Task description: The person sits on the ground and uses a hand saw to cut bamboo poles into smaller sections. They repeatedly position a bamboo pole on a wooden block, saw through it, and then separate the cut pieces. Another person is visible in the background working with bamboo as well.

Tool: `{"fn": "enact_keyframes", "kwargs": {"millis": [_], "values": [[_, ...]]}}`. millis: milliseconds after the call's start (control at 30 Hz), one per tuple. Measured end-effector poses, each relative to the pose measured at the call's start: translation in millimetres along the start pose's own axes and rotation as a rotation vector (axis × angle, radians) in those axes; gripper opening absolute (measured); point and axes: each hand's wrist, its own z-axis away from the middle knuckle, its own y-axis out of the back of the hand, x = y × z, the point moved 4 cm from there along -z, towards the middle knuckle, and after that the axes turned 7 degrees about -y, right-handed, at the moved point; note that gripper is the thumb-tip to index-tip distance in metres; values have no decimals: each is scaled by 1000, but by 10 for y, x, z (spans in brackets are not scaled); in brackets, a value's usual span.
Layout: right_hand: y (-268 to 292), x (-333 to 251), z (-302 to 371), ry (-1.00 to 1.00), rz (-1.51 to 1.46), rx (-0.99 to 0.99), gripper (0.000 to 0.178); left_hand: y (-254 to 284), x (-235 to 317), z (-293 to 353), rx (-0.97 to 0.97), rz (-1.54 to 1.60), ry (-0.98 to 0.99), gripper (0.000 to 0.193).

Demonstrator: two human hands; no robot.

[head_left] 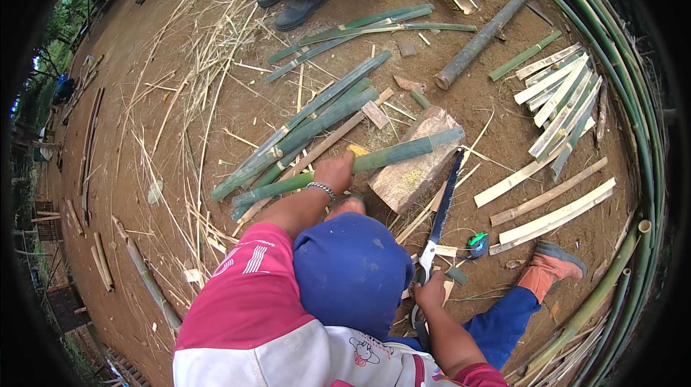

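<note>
My left hand (335,172), with a chain bracelet at the wrist, is closed round a green bamboo pole (394,156). The pole lies across a pale wooden block (404,184), its right end passing beyond the block's far side. In my right hand (432,292) is a pruning saw (445,200), gripped near its handle. Its dark blade points away from me, right of the block and apart from the pole. A short green bamboo offcut (456,275) and a tape measure (477,245) lie on the ground right of the saw.
Several bamboo poles (317,124) lie left of the block. Split bamboo strips (558,102) are piled at right, near long bent bamboo (625,63). A dark pipe-like pole (486,36) lies beyond. Another person's boots (299,9) stand at the far side; shavings (205,74) litter the left.
</note>
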Motion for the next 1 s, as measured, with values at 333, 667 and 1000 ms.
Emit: {"fn": "enact_keyframes", "kwargs": {"millis": [333, 667, 1000], "values": [[-70, 236, 173, 88, -810, -115, 53, 28, 53, -74, -86, -24, 37, 26], [977, -118, 420, 301, -679, -138, 51, 39, 34, -2, -43, -34, 62, 23], [1202, -399, 334, 309, -436, 13, 50, 93, 76, -10, -38, -12, 56, 20]]}}
